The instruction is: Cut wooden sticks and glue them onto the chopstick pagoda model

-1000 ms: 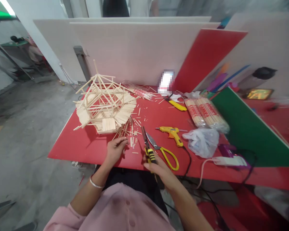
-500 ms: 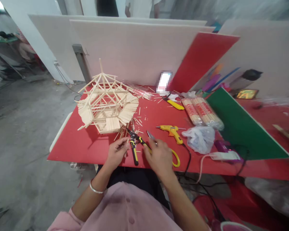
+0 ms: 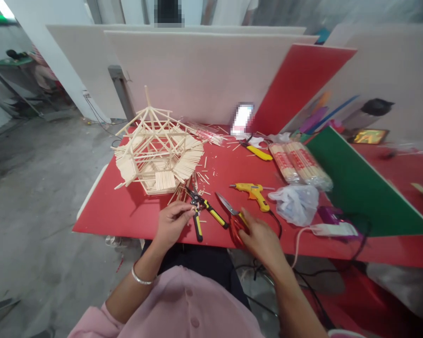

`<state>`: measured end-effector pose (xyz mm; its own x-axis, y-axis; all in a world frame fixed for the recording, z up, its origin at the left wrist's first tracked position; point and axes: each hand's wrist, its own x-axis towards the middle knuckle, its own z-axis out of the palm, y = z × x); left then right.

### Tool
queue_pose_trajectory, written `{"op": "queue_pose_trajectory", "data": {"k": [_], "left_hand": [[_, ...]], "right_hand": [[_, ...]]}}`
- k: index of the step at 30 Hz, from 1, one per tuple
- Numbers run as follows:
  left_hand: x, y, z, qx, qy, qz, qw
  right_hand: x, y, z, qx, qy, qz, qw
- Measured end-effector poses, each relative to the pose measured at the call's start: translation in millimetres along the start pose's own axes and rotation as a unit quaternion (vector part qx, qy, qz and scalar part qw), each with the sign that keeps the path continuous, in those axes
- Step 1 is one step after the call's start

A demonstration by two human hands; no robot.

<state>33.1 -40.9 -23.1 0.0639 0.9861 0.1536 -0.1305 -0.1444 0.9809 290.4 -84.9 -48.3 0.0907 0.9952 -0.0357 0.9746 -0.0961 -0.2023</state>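
Fingers and thumb of my left hand (image 3: pixel 174 221) are pinched together near the table's front edge, with a small wooden stick mostly hidden between them. Just beyond them lie black-and-yellow pliers (image 3: pixel 214 215), their handles spread. My right hand (image 3: pixel 262 237) is closed around the yellow handle of a pair of scissors (image 3: pixel 227 203). The scissors' other handle looks red, and the blades point away and to the left. Behind my left hand stands a pavilion-like model of wooden sticks (image 3: pixel 158 155), with an open roof frame and a slatted skirt.
A yellow glue gun (image 3: pixel 251 191) lies right of the scissors, beside a plastic bag (image 3: pixel 296 203). Farther back are bundled sticks (image 3: pixel 299 162), a yellow-handled tool (image 3: pixel 259 152) and a lit phone (image 3: pixel 242 119). Stick offcuts (image 3: pixel 203 177) litter the red table (image 3: pixel 116 213). A green board (image 3: pixel 370 192) lies right.
My right hand has moved right, off the pliers' handle and onto the scissors' handle; the red handle now shows. My left hand stays pinched, shifted slightly right.
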Motion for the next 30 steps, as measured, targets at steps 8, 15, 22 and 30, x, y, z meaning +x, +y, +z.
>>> {"op": "queue_pose_trajectory", "data": {"k": [8, 15, 22, 30], "left_hand": [[1, 4, 2.7, 0.084, -0.008, 0.109, 0.99], [-1, 5, 1.8, 0.134, -0.026, 0.175, 0.975], [-2, 13, 2.1, 0.159, -0.023, 0.185, 0.97], [-3, 8, -1.9, 0.193, -0.028, 0.186, 0.963]], "right_hand": [[-31, -55, -16, 0.252, 0.072, -0.144, 0.954], [-32, -70, -19, 0.208, 0.072, -0.178, 0.959], [-33, -67, -13, 0.195, 0.081, -0.191, 0.958], [-31, -66, -11, 0.169, 0.097, -0.211, 0.958]]}}
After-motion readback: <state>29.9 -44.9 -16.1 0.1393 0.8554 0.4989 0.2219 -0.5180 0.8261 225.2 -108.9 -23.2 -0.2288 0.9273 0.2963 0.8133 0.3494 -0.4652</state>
